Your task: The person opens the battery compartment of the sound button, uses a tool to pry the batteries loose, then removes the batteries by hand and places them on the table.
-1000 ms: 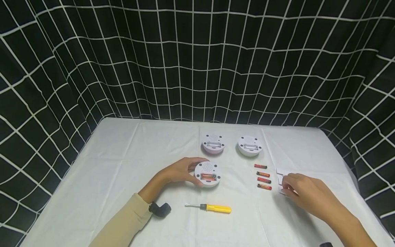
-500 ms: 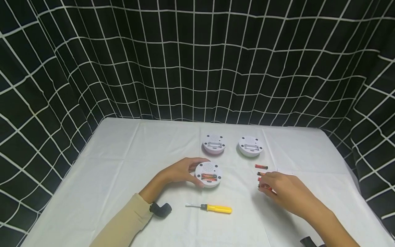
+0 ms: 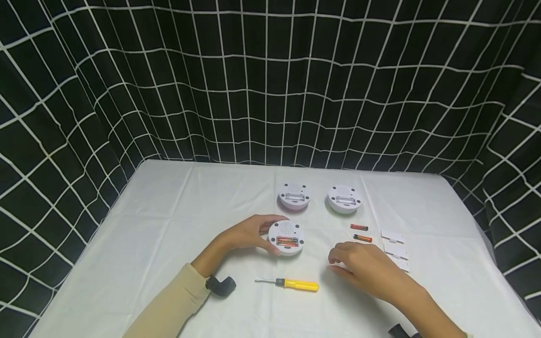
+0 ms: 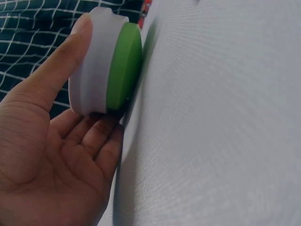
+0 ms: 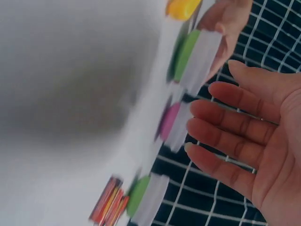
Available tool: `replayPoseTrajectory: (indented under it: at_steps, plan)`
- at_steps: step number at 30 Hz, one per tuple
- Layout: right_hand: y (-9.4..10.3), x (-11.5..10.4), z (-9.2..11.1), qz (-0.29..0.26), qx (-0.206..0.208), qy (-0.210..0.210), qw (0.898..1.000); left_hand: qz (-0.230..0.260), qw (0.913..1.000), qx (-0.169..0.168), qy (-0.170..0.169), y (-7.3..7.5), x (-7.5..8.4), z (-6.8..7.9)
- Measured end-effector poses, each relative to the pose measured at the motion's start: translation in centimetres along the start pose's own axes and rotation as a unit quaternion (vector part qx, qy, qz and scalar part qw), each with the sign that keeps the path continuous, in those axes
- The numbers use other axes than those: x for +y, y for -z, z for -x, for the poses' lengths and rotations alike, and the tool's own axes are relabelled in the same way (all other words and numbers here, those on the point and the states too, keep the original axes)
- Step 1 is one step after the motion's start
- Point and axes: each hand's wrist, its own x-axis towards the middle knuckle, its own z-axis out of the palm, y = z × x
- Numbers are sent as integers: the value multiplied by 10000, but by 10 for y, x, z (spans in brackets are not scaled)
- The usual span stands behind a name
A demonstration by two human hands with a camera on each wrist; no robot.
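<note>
My left hand (image 3: 249, 233) grips a round white buzzer (image 3: 286, 237), thumb on the near side and fingers round the far side. It lies upside down, its green button (image 4: 125, 66) facing the tabletop and batteries (image 3: 287, 241) in its uncovered compartment. My right hand (image 3: 365, 270) hovers right of it, over the table. In the right wrist view its fingers (image 5: 230, 136) are extended and hold nothing. Loose red AAA batteries (image 3: 362, 238) lie just beyond this hand, which hides some of them in the head view.
Two more upturned buzzers with vacant battery compartments, one pink-buttoned (image 3: 294, 196) and one green-buttoned (image 3: 344, 199), stand farther back. A yellow-handled screwdriver (image 3: 296, 284) lies in front. White battery covers (image 3: 395, 250) are at the right. A black grid-patterned curtain (image 3: 270, 84) hangs behind the table.
My right hand has moved left from the white covers, across the batteries, toward the held buzzer. The covers show again. My left hand keeps its grip in place.
</note>
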Motion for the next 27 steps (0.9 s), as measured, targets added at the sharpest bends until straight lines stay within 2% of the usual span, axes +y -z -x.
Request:
replayPoseTrajectory:
  at_steps: [11, 17, 27]
  plan:
    - [-5, -25, -23, -439, -577, 272, 9970, 0, 10000, -30, -53, 0, 0, -1]
    - [-11, -29, -35, -731, -711, 474, 9937, 49, 10000, -28, -64, 1, 0, -1]
    - [-23, -33, -42, -811, -1090, 264, 9904, -24, 9999, -45, -123, 1, -4, -2]
